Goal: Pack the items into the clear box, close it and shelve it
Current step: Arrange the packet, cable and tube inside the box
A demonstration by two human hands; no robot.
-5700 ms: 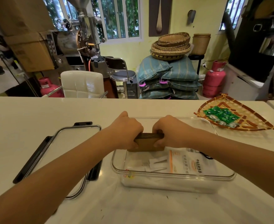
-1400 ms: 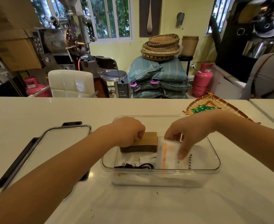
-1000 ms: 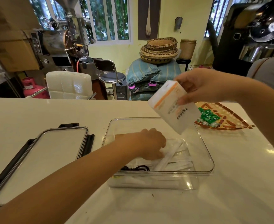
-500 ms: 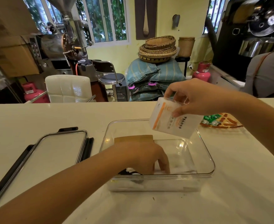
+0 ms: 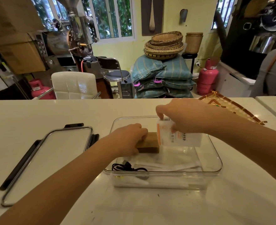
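R hand [image 5: 185, 116] fingers pinch white-orange paper packet [image 5: 178, 138] upright, long axis L-R, just right of brown cardboard stack [image 5: 148, 142] that L hand [image 5: 129, 138] grips in clear plastic box [image 5: 215, 159].

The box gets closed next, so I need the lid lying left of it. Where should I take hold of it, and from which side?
Grip the lid by its near right long edge, coming in from the clear box side. It lies flat on the table, and black latch flaps stick out along its edges, so take the rim between them.
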